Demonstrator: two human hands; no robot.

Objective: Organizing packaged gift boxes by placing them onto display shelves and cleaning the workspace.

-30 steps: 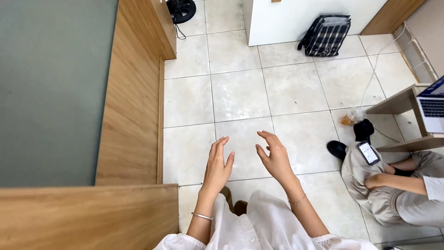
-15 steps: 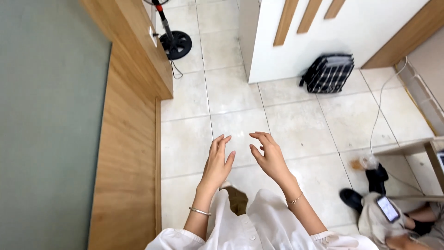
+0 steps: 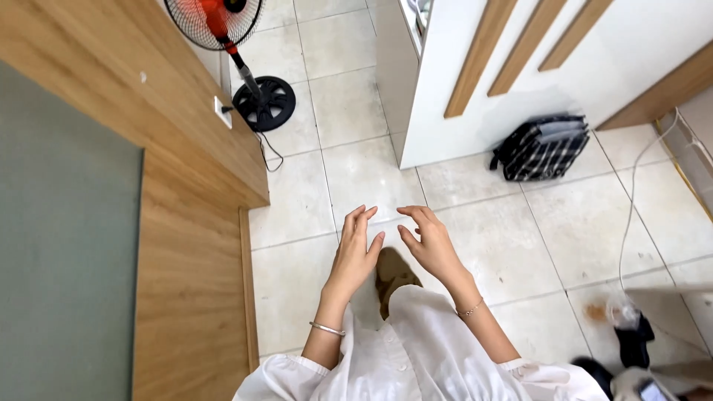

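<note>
Pale square floor tiles (image 3: 356,96) with dark grout lines fill the middle of the head view, seen from above. At far left, a grey-green panel (image 3: 67,245) is set in a light wood-grain surface (image 3: 189,245), whose side carries a small white wall socket (image 3: 223,111) with a dark cord hanging from it. Just right of the socket stands a pedestal fan (image 3: 245,67), with red hub, black wire cage and round black base on the tiles. At centre, the left hand (image 3: 354,252) and the right hand (image 3: 427,241) are raised over the floor, near each other but apart, palms turned inward; the fingers of both are spread and slightly curled, holding and touching nothing. Each wrist bears a thin bracelet above white sleeves. Further right, a white cabinet (image 3: 460,89) with slanted wooden strips meets the floor, and a black checked bag (image 3: 542,146) leans against its base. A white cable (image 3: 631,208) trails over the tiles at the right edge.
</note>
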